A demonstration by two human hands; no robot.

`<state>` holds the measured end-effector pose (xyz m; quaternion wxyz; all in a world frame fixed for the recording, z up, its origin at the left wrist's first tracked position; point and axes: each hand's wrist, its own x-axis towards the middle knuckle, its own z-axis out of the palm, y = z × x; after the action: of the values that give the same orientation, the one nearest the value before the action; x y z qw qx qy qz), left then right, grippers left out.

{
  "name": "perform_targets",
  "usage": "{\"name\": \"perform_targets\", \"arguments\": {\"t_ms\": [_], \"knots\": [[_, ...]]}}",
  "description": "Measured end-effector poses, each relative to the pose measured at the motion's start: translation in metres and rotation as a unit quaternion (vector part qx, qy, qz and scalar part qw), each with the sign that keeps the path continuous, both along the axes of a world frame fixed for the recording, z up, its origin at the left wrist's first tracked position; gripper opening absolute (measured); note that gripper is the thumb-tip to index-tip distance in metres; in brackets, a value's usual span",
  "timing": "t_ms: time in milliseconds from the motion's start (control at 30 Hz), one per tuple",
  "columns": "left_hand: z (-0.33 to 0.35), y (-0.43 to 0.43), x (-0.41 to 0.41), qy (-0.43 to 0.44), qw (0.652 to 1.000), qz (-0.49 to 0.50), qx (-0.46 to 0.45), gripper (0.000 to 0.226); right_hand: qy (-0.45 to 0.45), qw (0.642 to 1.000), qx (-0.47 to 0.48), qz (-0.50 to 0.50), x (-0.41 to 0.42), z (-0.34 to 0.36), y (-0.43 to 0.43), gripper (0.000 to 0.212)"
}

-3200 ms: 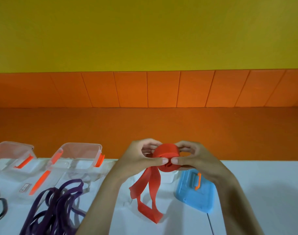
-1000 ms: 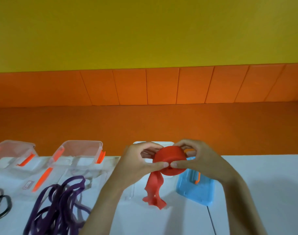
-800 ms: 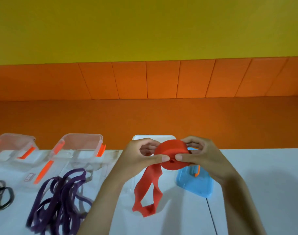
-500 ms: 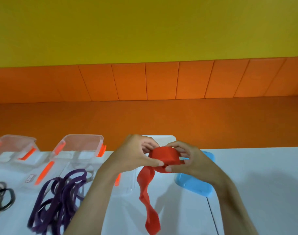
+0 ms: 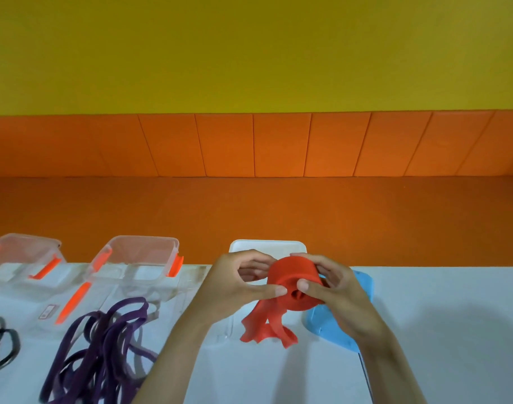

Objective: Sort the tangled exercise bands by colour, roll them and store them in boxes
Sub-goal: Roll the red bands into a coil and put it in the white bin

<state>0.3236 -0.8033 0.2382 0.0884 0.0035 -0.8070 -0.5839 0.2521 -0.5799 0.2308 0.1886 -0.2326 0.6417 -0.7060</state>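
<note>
Shorter now hangs the tail of the red band [image 5: 293, 268]; left hand [image 5: 234, 284] and right hand [image 5: 337, 290] pinch its roll with curled fingers. Mid-rolling; next, wind in the remainder.

Yellow wall [image 5: 249, 53], orange panels [image 5: 278, 144] (seamed), white table [image 5: 442, 330]

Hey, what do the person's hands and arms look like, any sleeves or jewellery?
The left hand and right hand wear no gloves, and no rings show on the fingers. The left forearm and right forearm are uncovered to the frame edge, with no sleeve, watch or bracelet in view. The thumbnails look short and unpainted.
</note>
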Motion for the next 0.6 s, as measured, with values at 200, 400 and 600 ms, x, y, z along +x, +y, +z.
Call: {"name": "perform_targets", "arguments": {"t_ms": [200,400,600], "knots": [[-0.041,0.001,0.005,-0.090,0.994,-0.049,0.030,0.069,0.005,0.998,-0.007,-0.063,0.005,-0.006,-0.007,0.043],[-0.131,-0.013,0.029,-0.248,0.967,-0.053,0.037,0.051,-0.038,0.991,-0.054,-0.114,0.008,-0.011,-0.015,0.057],[-0.195,-0.019,0.055,-0.288,0.952,-0.032,0.102,0.044,-0.068,0.987,-0.048,-0.140,0.003,-0.004,-0.024,0.045]]}}
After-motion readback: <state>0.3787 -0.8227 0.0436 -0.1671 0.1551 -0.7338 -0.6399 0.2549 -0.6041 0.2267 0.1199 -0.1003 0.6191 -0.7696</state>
